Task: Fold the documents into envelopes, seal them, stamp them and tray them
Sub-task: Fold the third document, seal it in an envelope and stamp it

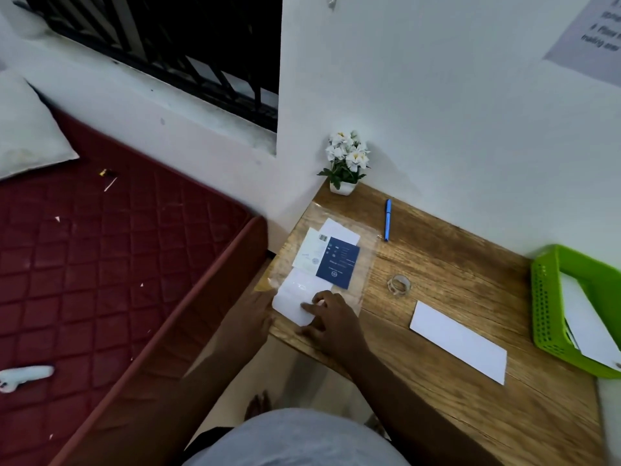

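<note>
A clear plastic packet (364, 250) lies on the left part of the wooden desk (470, 398), with white sheets and a dark blue card (337, 262) in it. My left hand (255, 306) grips the packet's near left edge. The fingers of my right hand (331, 317) rest on a small white sheet (292, 297) at the packet's near end. A long white envelope (458, 341) lies flat in the middle of the desk. The green perforated tray (546, 297) at the right edge holds white envelopes. A roll of clear tape (399, 285) lies between packet and envelope.
A blue pen (387, 219) lies near the wall. A small pot of white flowers (346, 163) stands in the desk's far left corner. A red quilted mattress (100, 264) with a white pillow (27, 129) lies left of the desk.
</note>
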